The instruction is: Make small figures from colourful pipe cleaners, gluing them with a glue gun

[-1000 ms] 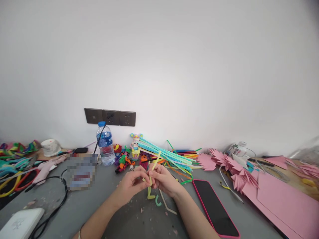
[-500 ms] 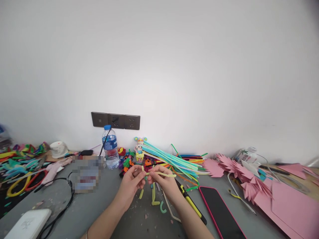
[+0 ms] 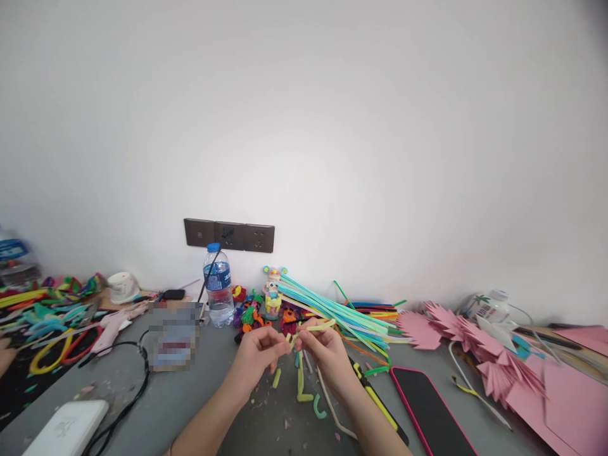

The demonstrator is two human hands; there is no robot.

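In the middle of the head view, a pale yellow pipe cleaner is pinched between my two hands. My left hand closes its thumb and fingers on the near end of it. My right hand grips it close by, and the longer end sticks out over the knuckles. Fingers hide the part between the hands. Below them on the grey table lie a bent yellow-green piece, a short yellow piece and a curled green piece.
Behind my hands stand a water bottle, a small figure and a bundle of pipe cleaners. A yellow-black cutter, phone and pink paper lie right. Left are scissors, a black cable and another person's hand.
The view has shifted, so everything sits a little farther right and lower. My hands stay together, and the pipe cleaner's free end now tilts upward. Another person's hand has appeared at the left edge.
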